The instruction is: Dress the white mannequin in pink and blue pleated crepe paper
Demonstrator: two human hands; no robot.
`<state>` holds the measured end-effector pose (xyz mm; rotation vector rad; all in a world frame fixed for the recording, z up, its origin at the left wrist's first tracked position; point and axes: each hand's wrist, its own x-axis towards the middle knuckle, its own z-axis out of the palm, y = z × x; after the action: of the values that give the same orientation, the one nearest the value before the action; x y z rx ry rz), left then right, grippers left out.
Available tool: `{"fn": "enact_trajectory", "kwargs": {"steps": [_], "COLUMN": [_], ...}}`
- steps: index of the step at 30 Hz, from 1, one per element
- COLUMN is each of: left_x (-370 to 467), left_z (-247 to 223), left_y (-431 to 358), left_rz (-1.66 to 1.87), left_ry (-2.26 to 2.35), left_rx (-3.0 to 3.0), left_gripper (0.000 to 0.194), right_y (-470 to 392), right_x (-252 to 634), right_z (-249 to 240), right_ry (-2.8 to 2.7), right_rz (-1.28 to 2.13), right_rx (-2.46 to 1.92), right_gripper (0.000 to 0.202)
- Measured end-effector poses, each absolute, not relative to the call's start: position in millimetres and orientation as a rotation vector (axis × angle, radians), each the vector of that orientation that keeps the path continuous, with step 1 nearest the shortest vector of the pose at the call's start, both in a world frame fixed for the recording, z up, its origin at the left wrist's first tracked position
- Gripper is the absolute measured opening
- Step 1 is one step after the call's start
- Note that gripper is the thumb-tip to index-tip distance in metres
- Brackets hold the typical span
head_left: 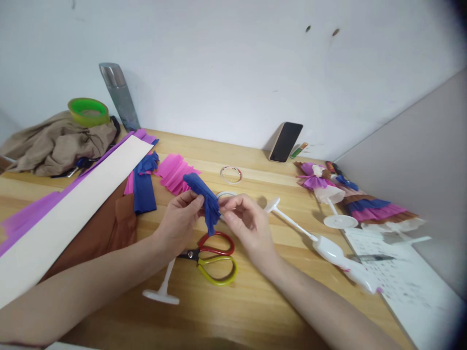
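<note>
A strip of dark blue crepe paper (209, 204), gathered into folds, is raised over the table between both hands. My left hand (182, 214) is closed on its left side, thumb on top. At the paper's right edge, the thumb and forefinger of my right hand (248, 221) are pinched together. Below the hands lie scissors (218, 279) with one red and one yellow handle loop. A pleated pink crepe paper piece (175, 172) rests behind my left hand. Partly hidden behind the blue paper and my right fingers is a white ring-shaped roll (226, 193).
Left are a long cream strip (91, 194), brown paper (98, 238), beige cloth (54, 141), green tape (87, 113) and a bottle (122, 97). A phone (286, 142) leans on the wall. Right are a white doll-like figure (343, 260) and layered paper dresses (379, 209).
</note>
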<state>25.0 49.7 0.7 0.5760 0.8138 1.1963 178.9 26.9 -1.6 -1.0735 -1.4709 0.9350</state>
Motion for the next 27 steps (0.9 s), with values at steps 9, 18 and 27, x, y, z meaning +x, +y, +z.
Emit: {"fn": "enact_trajectory", "kwargs": {"steps": [9,18,27], "left_x": [27,29,30], "left_z": [-11,-8,-9], "left_y": [46,43,44], "left_rz": [1.23,1.193,1.213], "left_ry": [0.847,0.75,0.694], "left_rx": [0.613,0.531,0.487], "left_gripper": [0.028,0.024,0.017], "right_y": [25,31,32], "right_x": [171,175,176], "right_z": [-10,-12,-17], "right_ry": [-1.782,-1.871,-1.893], "right_rz": [0.44,0.224,0.171], "right_rx": [-1.142,-1.14,-1.107], "right_gripper": [0.034,0.021,0.04]}}
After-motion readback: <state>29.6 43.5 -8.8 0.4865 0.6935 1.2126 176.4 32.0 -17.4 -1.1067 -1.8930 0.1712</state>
